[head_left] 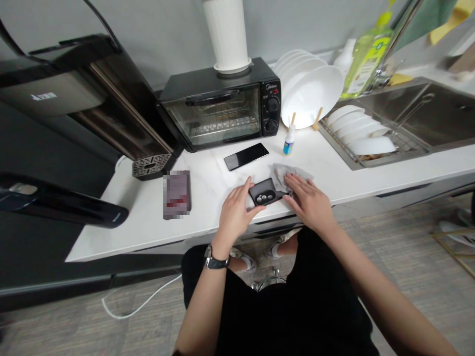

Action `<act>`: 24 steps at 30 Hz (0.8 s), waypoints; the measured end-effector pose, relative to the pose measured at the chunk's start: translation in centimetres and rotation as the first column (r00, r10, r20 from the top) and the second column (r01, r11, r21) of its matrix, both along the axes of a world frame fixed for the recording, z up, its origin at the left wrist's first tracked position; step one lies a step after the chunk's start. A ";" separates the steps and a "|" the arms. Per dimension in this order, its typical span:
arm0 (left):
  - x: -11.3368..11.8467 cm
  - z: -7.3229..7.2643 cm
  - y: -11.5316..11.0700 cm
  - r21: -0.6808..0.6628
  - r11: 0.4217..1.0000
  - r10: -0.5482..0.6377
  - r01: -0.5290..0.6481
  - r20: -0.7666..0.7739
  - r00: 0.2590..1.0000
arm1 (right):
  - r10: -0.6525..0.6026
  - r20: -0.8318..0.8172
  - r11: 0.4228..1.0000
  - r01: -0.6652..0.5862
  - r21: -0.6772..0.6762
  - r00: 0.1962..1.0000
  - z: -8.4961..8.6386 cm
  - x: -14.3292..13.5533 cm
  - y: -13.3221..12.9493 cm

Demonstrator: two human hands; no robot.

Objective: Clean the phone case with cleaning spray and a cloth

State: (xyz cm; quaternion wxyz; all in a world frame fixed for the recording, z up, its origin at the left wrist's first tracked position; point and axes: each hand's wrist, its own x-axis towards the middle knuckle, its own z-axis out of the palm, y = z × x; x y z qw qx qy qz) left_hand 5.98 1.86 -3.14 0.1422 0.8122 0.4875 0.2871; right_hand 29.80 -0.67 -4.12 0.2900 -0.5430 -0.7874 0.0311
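Note:
A black phone case (262, 187) with round camera cut-outs lies near the counter's front edge. Thumb and forefinger of my left hand (236, 206) grip its left end. My right hand (307, 200) presses a crumpled grey cloth (281, 178) against the case's right end, partly hiding that end. Behind the case lies a phone (247, 156), its dark screen facing up. A small white spray bottle (289, 142) with a blue label stands beyond the cloth.
A black toaster oven (222, 116) backs the counter, with a drinks machine (122, 109) at left. A blurred-out box (177, 194) lies left of my hands. White plates (311, 94), bowls (361, 128), a green soap bottle (367, 59) and a sink (438, 113) are at right.

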 end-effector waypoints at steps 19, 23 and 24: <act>-0.2 -0.2 0.3 -0.016 1.000 0.003 -0.003 -0.030 1.000 | 0.348 -0.122 0.931 -0.359 -0.074 0.929 0.5 -4.4 -1.2; -0.1 -0.1 0.2 0.004 1.000 -0.001 0.001 0.002 1.000 | 0.145 -0.038 0.987 -0.147 -0.069 0.989 0.5 -1.4 0.5; 0.0 0.0 0.2 0.009 1.000 -0.002 0.002 0.011 1.000 | 0.064 -0.019 0.996 -0.065 -0.058 0.998 0.5 -0.7 0.9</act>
